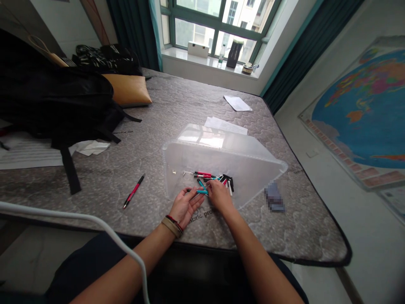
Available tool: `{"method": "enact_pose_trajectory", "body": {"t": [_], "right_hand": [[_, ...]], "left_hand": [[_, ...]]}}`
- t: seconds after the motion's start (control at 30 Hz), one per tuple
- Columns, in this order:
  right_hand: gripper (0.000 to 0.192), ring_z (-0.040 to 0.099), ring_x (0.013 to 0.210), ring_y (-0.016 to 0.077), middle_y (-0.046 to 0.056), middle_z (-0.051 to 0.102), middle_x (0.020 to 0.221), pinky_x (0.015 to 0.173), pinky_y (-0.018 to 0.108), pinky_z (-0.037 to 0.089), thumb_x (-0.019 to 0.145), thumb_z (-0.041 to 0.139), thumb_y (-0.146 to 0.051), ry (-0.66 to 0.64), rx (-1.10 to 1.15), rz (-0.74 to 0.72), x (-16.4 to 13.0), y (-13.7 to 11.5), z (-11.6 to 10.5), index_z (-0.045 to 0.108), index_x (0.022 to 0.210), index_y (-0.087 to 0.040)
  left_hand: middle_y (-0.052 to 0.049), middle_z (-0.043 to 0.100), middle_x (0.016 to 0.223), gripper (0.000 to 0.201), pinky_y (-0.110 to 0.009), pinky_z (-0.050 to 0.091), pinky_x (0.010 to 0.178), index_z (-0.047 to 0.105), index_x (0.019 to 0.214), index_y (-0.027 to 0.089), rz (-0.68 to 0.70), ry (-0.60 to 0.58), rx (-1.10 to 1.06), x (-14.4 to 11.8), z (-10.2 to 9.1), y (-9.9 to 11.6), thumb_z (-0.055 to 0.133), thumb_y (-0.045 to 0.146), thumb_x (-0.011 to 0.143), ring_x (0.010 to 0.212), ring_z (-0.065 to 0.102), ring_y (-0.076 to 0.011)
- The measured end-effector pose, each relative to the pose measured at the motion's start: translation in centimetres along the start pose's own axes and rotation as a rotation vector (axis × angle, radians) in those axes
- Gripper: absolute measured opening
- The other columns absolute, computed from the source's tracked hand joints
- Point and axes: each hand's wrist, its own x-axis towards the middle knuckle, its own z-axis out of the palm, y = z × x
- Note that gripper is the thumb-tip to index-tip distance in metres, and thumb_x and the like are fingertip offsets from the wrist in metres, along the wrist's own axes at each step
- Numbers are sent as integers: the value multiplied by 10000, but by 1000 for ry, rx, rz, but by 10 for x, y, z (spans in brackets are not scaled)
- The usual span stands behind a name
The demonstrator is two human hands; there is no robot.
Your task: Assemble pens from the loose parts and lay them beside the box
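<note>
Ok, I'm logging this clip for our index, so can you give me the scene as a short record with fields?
setting: grey quilted mattress under a window
left hand: open, palm up, touching a teal pen part
right hand: fingers on the same teal pen part
container: clear plastic bin lying on its side
inside bin: pile of red, teal and black pens
loose on mattress: one red pen, left of the bin
other: black backpack, papers, world map on the floor
</note>
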Motion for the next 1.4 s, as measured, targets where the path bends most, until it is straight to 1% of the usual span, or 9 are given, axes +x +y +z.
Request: {"method": "enact_pose_trajectory", "body": {"t": [0.13,0.37,0.47,0.57,0.67,0.73,1.0,1.23,1.4], "right_hand": [[183,624,856,199,61,646,1021,687,271,406,887,520,-168,-35,-19,1,0,0,-1,663,975,-243],[183,611,803,189,76,624,1029,674,275,388,883,519,-176,-46,-47,-7,0,-2,6,631,1018,-228],[134,602,806,182,68,624,995,687,271,391,890,521,-181,-19,3,-16,1,2,7,636,948,-218],[60,589,811,176,47,623,924,712,262,401,849,585,-173,51,91,7,4,9,3,615,891,-204],[31,579,785,172,31,621,875,725,264,409,838,617,-204,139,137,44,8,16,-4,604,865,-200],[35,584,794,172,34,627,881,745,268,412,854,610,-233,161,135,70,9,18,-9,615,848,-199],[120,608,927,187,57,644,1016,825,264,412,859,611,-239,-19,44,51,7,10,-10,696,942,-218],[120,604,928,183,49,642,1009,832,257,416,857,596,-198,60,46,52,4,3,-5,645,966,-208],[125,604,938,185,51,649,1010,838,260,414,837,614,-192,31,48,41,5,6,-7,651,956,-205]], "left_hand": [[-80,745,906,207,-262,598,678,515,898,172,9,49,-19,2,0,3,707,184,822,750,732,-164],[-55,734,779,73,-200,587,596,587,871,142,-73,55,-106,2,2,6,639,192,879,676,720,-132],[-49,729,753,72,-192,586,576,598,858,132,-94,67,-132,2,3,7,632,190,884,647,714,-126],[-49,727,747,91,-189,585,568,599,868,128,-90,67,-132,4,2,9,648,204,875,628,710,-122],[-46,731,767,94,-193,586,572,588,886,138,-39,79,-127,6,-1,9,652,206,873,647,716,-127],[-43,732,773,83,-196,585,574,575,888,145,-3,95,-129,7,-2,10,637,200,883,656,718,-128],[-47,729,786,86,-202,572,589,554,885,157,24,99,-113,7,-3,10,630,198,886,672,720,-133],[-42,726,793,108,-210,561,582,540,909,172,75,106,-104,6,-3,11,641,194,876,681,721,-144],[-43,724,796,105,-211,558,589,540,915,172,71,113,-103,5,-1,13,636,196,879,683,719,-142]]}}
